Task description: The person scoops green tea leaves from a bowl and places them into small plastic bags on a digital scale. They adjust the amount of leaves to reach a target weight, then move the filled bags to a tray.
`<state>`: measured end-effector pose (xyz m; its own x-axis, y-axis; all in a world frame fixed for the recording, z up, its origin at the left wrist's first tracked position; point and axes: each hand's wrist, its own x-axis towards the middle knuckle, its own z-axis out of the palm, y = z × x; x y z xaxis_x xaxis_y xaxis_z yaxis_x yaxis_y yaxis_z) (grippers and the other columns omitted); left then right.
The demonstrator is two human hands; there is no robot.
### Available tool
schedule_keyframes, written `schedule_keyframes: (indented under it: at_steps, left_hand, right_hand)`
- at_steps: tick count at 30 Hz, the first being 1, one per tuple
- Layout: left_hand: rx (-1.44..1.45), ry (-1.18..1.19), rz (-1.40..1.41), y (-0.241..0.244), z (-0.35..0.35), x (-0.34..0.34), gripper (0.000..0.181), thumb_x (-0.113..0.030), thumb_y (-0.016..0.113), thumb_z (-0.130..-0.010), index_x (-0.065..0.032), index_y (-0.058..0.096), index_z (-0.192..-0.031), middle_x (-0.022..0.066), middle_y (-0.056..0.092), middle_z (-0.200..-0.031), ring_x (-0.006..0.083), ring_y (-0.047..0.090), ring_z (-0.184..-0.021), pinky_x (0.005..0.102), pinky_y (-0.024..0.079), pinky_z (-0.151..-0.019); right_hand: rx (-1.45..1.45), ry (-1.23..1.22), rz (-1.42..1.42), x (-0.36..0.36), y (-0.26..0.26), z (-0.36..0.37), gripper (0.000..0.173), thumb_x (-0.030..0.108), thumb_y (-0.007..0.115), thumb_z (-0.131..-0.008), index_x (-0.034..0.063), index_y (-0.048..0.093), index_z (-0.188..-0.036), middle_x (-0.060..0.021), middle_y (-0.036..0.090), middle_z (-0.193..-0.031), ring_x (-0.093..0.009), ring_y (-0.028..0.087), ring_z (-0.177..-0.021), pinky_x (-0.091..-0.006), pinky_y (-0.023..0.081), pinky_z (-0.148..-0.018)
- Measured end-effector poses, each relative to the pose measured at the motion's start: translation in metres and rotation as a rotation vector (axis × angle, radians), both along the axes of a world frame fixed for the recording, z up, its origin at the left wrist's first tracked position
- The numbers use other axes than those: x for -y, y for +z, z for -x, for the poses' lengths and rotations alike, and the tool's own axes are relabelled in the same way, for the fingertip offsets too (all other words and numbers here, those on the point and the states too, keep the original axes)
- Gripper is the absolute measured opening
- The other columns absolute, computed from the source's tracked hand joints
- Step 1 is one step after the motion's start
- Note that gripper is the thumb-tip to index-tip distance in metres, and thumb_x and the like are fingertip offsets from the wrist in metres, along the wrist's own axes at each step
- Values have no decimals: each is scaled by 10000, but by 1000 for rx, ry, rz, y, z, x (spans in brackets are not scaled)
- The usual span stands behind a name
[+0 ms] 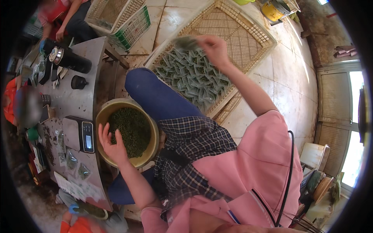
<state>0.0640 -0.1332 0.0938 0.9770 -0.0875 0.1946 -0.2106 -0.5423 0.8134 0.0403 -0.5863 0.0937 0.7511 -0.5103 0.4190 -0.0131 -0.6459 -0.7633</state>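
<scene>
My right hand [214, 51] pinches the edge of a small clear plastic bag [186, 42] with dark green contents, blurred by motion. It is over a cream plastic crate [253, 55], where several rows of similar filled bags [192, 75] stand packed at the near end. Over the rim of a round yellowish bucket [154, 139], my left hand [113, 145] has its fingers spread and holds nothing. Loose green leaf-like material [131, 131] lies inside that bucket. Beside it on the metal table is a digital scale [78, 134] with a lit display.
Small filled bags [84, 171] and a paper sheet [72, 185] lie on the metal table [78, 102]. A black thermos [70, 59] and its dark cap [78, 82] are farther along. Stacked crates [128, 29] stand beyond the table's end. Other people sit around the table.
</scene>
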Motion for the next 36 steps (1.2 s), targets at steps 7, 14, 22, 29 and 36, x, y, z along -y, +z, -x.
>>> schedule_keyframes:
  at_steps: [7,14,22,29,36]
  left_hand:
    - [-178,114,15,-72,25,-55,279,-60,636,-864,-35,636,-1143,77,487,-1383,175,557,-1115,300,472,-872]
    - [-202,211,125,-69,46,-92,255,-23,649,-837,-66,672,-1087,90,534,-1325,173,573,-1095,271,514,-808]
    - [190,932,531,-66,24,-225,438,-69,640,-878,42,506,-1280,104,596,-1186,162,576,-1015,299,463,-899]
    - [-112,1212,1083,-75,-21,-387,255,-102,652,-884,-24,547,-1103,59,572,-876,165,571,-763,305,532,-656]
    - [-70,875,1097,-13,-34,-338,115,-69,662,-874,-58,569,-940,41,596,-836,153,597,-752,294,546,-669]
  right_hand:
    - [-725,-396,426,158,-102,68,209,282,591,-858,129,708,-939,-141,687,-899,-363,647,-856,-470,511,-737]
    - [-961,-354,511,121,-124,74,335,285,431,-950,52,671,-937,-206,677,-920,-375,656,-887,-493,513,-736]
    - [-968,35,509,122,-147,86,262,234,609,-833,-8,677,-907,-233,669,-842,-395,651,-832,-470,507,-736]
    - [-508,96,388,50,-92,12,308,152,599,-875,25,635,-1153,-172,630,-1183,-311,627,-1038,-397,497,-863]
    - [-20,427,228,-126,16,-41,173,-25,580,-872,3,670,-1017,-119,674,-1129,-229,635,-1048,-334,499,-894]
